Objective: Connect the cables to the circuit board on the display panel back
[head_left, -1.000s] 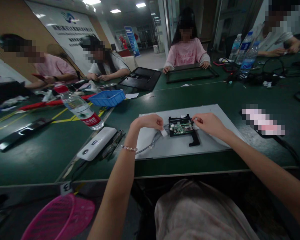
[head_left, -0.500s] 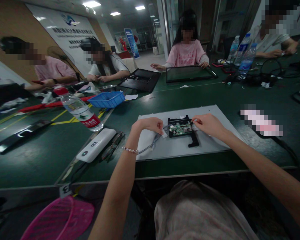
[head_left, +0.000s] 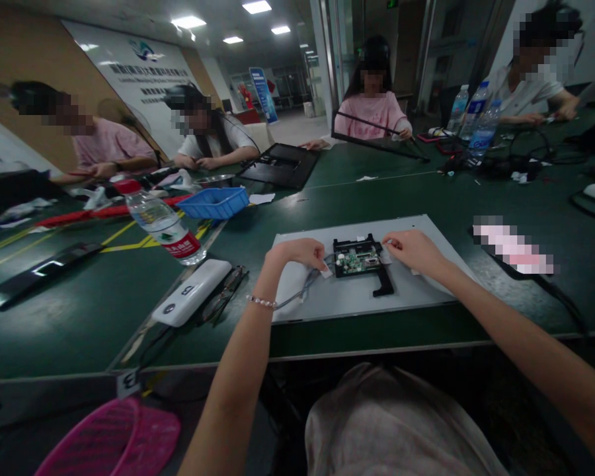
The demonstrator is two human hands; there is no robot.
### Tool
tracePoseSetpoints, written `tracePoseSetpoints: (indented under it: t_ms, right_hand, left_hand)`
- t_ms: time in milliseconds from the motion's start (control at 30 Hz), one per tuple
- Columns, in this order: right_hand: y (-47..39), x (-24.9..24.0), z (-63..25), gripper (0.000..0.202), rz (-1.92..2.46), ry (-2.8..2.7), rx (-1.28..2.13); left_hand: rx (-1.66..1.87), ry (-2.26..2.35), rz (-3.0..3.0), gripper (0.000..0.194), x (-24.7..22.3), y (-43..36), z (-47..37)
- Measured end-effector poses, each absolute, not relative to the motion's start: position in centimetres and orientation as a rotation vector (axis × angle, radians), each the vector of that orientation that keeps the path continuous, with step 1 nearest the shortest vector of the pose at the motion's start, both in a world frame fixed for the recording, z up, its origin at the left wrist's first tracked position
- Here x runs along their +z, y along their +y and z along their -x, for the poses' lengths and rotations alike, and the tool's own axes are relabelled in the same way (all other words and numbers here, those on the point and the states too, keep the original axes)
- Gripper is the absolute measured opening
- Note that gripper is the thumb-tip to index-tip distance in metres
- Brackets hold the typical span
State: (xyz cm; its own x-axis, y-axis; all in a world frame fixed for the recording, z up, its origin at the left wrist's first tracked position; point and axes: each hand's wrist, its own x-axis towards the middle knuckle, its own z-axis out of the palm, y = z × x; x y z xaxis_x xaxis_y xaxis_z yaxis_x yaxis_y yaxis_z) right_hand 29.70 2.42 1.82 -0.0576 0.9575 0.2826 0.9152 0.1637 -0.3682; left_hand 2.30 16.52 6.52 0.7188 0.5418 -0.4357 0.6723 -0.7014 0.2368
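Observation:
A black plastic bracket [head_left: 384, 284] with a green circuit board [head_left: 359, 262] in it lies on a pale grey flat panel [head_left: 307, 307]. At the bracket's left side, my left hand [head_left: 308, 254] is closed in a pinch on a small white strip [head_left: 326, 271]. My right hand [head_left: 410, 248] is pinched at the bracket's upper right corner. A whitish piece [head_left: 387, 257] shows under its fingers; what they grip is too small to tell. Grey cables [head_left: 297, 291] run from the board's left side, below my left hand.
Left of the panel are a white power bank [head_left: 192, 293], glasses [head_left: 223, 294], a water bottle [head_left: 166, 228] and a blue tray [head_left: 217, 202]. A phone [head_left: 513, 248] with a cable lies right. Across the table, a person [head_left: 371, 109] holds a black frame [head_left: 377, 147]. A pink basket [head_left: 149, 430] stands below the edge.
The person across the table has tilted the black frame, and that person's hand at the left has come down to the table. My hands stay nearly where they were; the view has shifted slightly.

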Motion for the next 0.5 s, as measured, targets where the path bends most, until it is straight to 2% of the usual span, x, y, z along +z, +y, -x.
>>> tracePoseSetpoints:
  t_ms: [300,500]
  right_hand:
    - [2.74,1.32,-30.04,0.022,1.742,-1.997,0.086]
    - [2.71,1.41,-29.96,0.022,1.745,-2.007,0.083]
  left_hand:
    - [-0.440,0.887,-2.468,0.038,7.07,16.51,-1.86]
    - [-0.386,0.848,-2.382,0.020,6.93,16.93,-1.33]
